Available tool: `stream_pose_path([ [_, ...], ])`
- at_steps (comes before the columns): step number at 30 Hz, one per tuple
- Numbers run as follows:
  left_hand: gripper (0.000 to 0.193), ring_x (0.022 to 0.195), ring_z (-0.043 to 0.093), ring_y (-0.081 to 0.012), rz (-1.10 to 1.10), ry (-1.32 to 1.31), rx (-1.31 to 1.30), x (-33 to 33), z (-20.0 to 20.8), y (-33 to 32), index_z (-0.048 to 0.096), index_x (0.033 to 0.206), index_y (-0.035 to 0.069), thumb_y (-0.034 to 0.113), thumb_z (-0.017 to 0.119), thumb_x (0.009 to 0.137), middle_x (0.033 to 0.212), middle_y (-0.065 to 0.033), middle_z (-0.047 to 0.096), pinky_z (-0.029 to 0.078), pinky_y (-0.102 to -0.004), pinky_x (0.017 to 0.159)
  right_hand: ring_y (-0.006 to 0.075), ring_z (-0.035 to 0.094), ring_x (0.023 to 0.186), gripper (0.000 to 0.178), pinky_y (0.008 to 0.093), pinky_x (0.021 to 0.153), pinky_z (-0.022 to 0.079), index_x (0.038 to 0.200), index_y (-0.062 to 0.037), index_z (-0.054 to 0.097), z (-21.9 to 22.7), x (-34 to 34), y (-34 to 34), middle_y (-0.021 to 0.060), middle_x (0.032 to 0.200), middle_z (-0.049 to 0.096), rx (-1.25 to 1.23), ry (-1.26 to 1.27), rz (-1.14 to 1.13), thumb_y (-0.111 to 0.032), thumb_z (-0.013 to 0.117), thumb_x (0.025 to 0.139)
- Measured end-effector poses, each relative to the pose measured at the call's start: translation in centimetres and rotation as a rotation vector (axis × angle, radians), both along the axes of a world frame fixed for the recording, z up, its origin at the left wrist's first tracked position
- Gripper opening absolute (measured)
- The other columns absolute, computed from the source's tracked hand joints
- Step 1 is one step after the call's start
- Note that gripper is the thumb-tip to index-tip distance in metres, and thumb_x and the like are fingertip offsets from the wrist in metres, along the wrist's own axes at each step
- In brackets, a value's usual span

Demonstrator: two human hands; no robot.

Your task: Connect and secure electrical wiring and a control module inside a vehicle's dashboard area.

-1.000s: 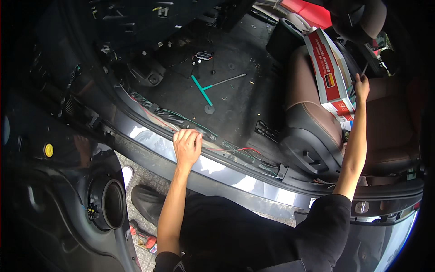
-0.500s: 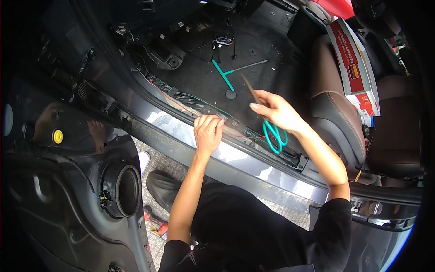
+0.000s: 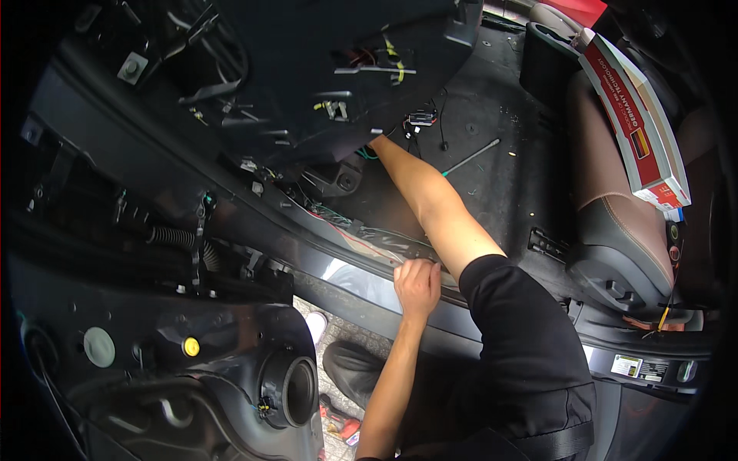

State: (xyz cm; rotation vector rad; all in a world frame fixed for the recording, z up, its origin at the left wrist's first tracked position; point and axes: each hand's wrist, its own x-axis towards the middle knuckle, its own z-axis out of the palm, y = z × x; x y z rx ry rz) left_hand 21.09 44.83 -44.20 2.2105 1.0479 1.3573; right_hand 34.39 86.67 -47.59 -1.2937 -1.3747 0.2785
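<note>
Since half a second ago, your right arm (image 3: 430, 207) has stretched deep across the car floor (image 3: 492, 177), and its hand has gone out of sight under the dark dashboard (image 3: 323, 77); you cannot tell whether those fingers are clenched or released, or whether they hold anything. Your left hand (image 3: 417, 286) has stayed on the door sill (image 3: 361, 280), fingers curled down over its edge, bracing you, grasping nothing else.

Your reach ends close to a small black connector block (image 3: 421, 117) with thin wires hanging at the dashboard's lower edge. A long thin rod with a green tip (image 3: 469, 159) lies on the floor just beside your forearm.

Working blind there, you could snag or tug a loose wire, since a bundle of red and green wires (image 3: 346, 223) also runs along the sill near your elbow. The sill is smooth glossy painted metal, so a sweaty palm may slip. The floor is matt, felt-like and dark; the seat (image 3: 615, 223) is brown leather with a flat red and white box (image 3: 634, 115) on it.
</note>
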Motion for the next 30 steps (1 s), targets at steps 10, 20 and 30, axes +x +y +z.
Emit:
stream_pose_path([
  [10,0.019,0.083,0.061,-0.0287,0.010,0.086,0.030,0.3,-1.5,0.1,0.064,0.080,0.006,0.021,0.067,0.092,0.085,-0.0078,0.067,0.042,-0.0419,0.076,0.0338,0.065,0.101,0.031,0.0465,0.089,0.054,0.113,-0.0082,0.069,-0.8,5.4,-27.5,0.0131,0.102,0.066,-0.334,-0.617,-0.464,-0.028,0.072,0.089],
  [20,0.031,0.081,0.059,-0.0282,0.016,0.080,0.115,0.2,-2.2,-0.4,0.066,0.077,0.006,0.023,0.056,0.101,0.079,-0.0070,0.064,0.042,-0.0423,0.077,0.0341,0.074,0.087,0.016,0.0451,0.076,0.061,0.106,0.0024,0.057,7.1,9.3,-40.0,0.0222,0.103,0.064,-0.419,-0.581,-0.383,-0.013,0.057,0.100],
  [30,0.024,0.081,0.057,-0.0278,-0.007,0.025,0.074,-0.4,-1.8,-0.7,0.062,0.076,0.005,0.021,0.066,0.095,0.079,-0.0063,0.062,0.042,-0.0420,0.077,0.0204,0.068,0.095,0.038,0.0485,0.102,0.054,0.138,0.0062,0.048,31.0,18.7,-75.2,0.0147,0.123,0.062,0.351,0.262,-0.417,-0.021,0.046,0.110],
])
